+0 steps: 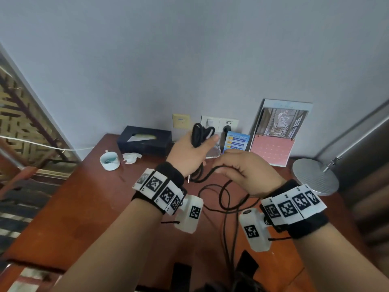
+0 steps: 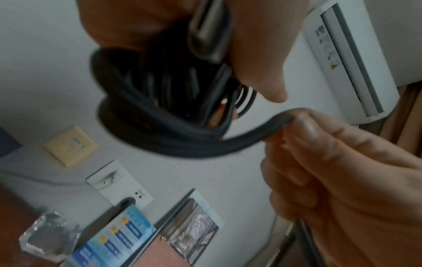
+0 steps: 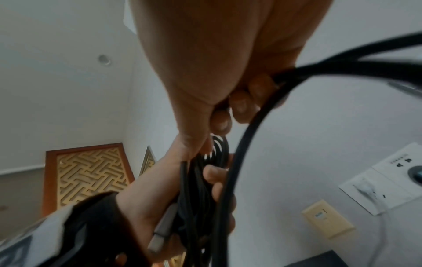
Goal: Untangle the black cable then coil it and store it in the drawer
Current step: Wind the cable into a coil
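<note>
The left hand holds a bundle of loops of the black cable upright above the counter, its fingers closed around them. Just beside it, the right hand pinches the free strand between thumb and fingers. From there the loose part runs down and toward the person, lying in slack curves on the counter. I judge the right hand will bring the next loop leftward to the bundle.

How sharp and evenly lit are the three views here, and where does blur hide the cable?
Head view: soft even light, wide-angle bending, black cable readable in the left hand. Left wrist view: motion blur smears the coil. Right wrist view: near strand blurred, right hand in shadow.
</note>
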Demonstrator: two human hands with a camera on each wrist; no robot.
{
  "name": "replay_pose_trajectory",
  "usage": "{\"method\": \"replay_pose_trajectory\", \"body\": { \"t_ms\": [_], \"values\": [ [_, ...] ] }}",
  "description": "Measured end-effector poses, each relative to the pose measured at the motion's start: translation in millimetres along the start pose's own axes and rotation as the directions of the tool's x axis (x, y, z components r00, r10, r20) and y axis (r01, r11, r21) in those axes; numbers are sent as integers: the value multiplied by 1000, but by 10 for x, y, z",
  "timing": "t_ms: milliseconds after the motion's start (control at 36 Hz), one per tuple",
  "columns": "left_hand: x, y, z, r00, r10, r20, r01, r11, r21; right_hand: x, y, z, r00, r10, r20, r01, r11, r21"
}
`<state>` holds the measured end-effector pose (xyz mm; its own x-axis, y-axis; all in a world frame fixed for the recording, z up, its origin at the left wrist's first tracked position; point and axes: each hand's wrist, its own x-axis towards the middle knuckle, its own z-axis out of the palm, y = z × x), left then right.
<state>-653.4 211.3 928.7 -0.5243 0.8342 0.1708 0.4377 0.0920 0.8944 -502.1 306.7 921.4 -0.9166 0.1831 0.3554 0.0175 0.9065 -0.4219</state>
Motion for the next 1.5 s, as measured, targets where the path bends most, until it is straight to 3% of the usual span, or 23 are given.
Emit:
{"method": "replay_pose_trajectory", "body": {
  "t_ms": [83, 167, 333, 389, 500, 583, 722, 806, 889, 972, 1083, 1139, 1222, 1278, 1361, 1444, 1500],
  "values": [
    [-45, 35, 52, 993, 8, 118, -5, 1000, -28, 39, 12, -6, 985, 127, -116, -127, 992, 9],
    [-62, 38, 87, 964, 29, 266, -5, 996, -90, 61, 44, -1, 959, 254, -124, -258, 966, -18],
    [-34, -88, 119, 891, -47, 451, 38, 999, 29, 104, 108, 2, 869, 441, -225, -402, 894, 199],
    [-35, -129, 132, 893, -82, 443, 63, 996, 57, 111, 123, -5, 862, 449, -234, -398, 887, 235],
    [-22, -123, 130, 944, -126, 305, 118, 992, 44, 109, 159, 10, 884, 424, -197, -345, 877, 335],
    [-20, -120, 120, 960, -161, 228, 169, 985, -17, 74, 196, 30, 886, 430, -173, -354, 869, 345],
    [-33, -106, 133, 968, -154, 200, 182, 975, -129, 19, 196, 118, 873, 445, -198, -381, 877, 291],
    [-47, -74, 144, 960, -162, 230, 217, 947, -239, 39, 152, 171, 880, 415, -231, -336, 887, 317],
    [-76, -62, 172, 933, -179, 313, 270, 922, -276, 86, 128, 146, 896, 353, -269, -297, 927, 227],
    [-91, -81, 148, 917, -201, 345, 304, 912, -277, 118, 94, 101, 918, 315, -242, -278, 944, 176],
    [-106, -70, 132, 915, -197, 352, 316, 892, -322, 99, 104, 81, 936, 294, -192, -243, 938, 248],
    [-125, -59, 114, 915, -230, 331, 360, 837, -412, 65, 124, 88, 926, 333, -180, -254, 900, 354],
    [-86, -80, 43, 890, -330, 314, 455, 617, -642, -16, 201, 84, 895, 398, -201, -225, 792, 568],
    [-38, -92, -28, 878, -378, 294, 457, 475, -752, -93, 273, 58, 908, 369, -199, -170, 759, 629],
    [5, -82, -104, 875, -397, 276, 423, 350, -836, -186, 388, 90, 927, 348, -142, -207, 788, 579],
    [-6, -46, -101, 871, -390, 299, 420, 277, -864, -217, 446, 166, 922, 378, -86, -289, 818, 497],
    [-12, -23, -73, 866, -396, 306, 418, 236, -877, -213, 417, 185, 943, 332, -23, -286, 843, 456]
  ]
}}
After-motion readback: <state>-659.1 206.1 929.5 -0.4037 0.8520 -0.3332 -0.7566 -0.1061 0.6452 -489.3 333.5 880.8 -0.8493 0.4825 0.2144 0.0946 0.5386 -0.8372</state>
